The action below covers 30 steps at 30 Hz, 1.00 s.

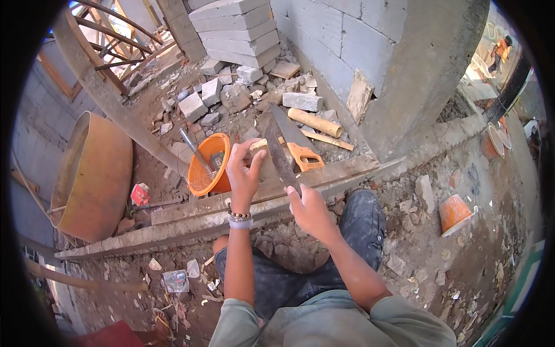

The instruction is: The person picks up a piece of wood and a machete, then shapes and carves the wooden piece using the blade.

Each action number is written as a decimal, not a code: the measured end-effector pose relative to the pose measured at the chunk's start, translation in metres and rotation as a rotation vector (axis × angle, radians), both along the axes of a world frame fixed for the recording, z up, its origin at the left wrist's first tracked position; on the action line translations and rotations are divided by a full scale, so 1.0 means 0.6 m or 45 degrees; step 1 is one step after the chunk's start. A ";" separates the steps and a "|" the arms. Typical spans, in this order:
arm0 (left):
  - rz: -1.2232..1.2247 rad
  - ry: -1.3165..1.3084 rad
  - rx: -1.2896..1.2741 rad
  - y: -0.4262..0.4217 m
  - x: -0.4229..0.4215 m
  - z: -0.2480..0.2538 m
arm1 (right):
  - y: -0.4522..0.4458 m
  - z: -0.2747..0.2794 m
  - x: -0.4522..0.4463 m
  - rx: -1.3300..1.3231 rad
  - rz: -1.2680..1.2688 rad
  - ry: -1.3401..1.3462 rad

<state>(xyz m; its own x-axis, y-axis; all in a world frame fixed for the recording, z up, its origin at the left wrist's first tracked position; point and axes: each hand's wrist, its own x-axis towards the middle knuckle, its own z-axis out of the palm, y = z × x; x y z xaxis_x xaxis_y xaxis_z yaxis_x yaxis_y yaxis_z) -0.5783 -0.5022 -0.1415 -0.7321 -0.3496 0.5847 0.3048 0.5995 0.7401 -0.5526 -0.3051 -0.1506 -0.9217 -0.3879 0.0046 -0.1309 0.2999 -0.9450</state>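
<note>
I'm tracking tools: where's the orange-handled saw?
The saw lies just right of centre in the head view, beyond the right hand and left of the bamboo piece.

The bucket (223, 186) I see in orange, the saw (293, 136) with orange handle (299, 152) and grey blade, the knife (281, 155) dark brownish-grey, the wood piece (258, 145) pale yellow, the stacked blocks (234, 29) light grey, the shirt (318, 321) grey-green, the far person's top (504, 52) perhaps orange, too small for me
</note>
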 end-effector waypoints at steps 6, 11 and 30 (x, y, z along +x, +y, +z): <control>0.025 0.058 -0.007 -0.003 0.006 -0.006 | -0.015 0.059 0.035 -0.050 -0.090 0.127; 0.067 -0.003 0.005 -0.007 0.002 -0.007 | -0.030 -0.030 0.013 0.182 -0.023 0.148; 0.097 0.066 -0.055 0.011 -0.003 -0.004 | -0.041 -0.079 0.006 -0.143 -0.138 0.152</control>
